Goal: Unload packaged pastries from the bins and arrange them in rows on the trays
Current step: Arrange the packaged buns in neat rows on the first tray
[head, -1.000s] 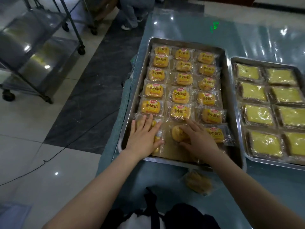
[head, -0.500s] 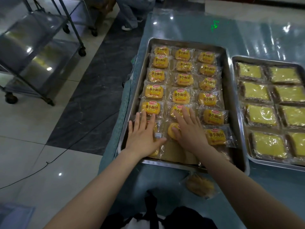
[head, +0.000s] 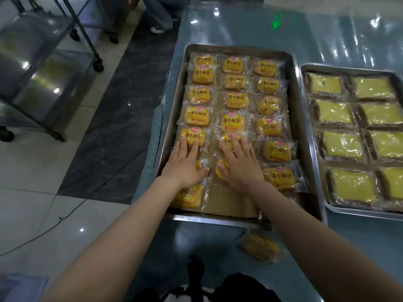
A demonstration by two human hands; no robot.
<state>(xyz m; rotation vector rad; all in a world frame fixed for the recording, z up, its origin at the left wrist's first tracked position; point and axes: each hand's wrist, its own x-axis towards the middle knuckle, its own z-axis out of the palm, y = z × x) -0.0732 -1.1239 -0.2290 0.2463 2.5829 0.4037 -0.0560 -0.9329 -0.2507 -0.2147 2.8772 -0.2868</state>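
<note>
A steel tray [head: 294, 88] holds three columns of wrapped yellow pastries [head: 233, 122]. My left hand [head: 185, 164] lies flat with straight fingers on a packet in the left column, fingertips on the packet [head: 193, 136] ahead of it. My right hand [head: 239, 165] lies flat on a packet [head: 221, 168] in the middle column, fingertips on the packet ahead. Another packet [head: 189, 196] lies under my left wrist near the tray's front. The tray's front middle shows bare brown liner [head: 231, 201].
A second tray [head: 305, 68] of flat yellow cakes in clear wrap sits to the right. A loose wrapped pastry [head: 260, 247] lies on the blue table in front of the tray. Metal racks on wheels [head: 43, 68] stand on the floor at left. A person's legs [head: 159, 12] show beyond.
Both hands have slid forward along the tray, pushing the front packets of the left and middle columns up toward the rows ahead. The packet under my left wrist is now uncovered.
</note>
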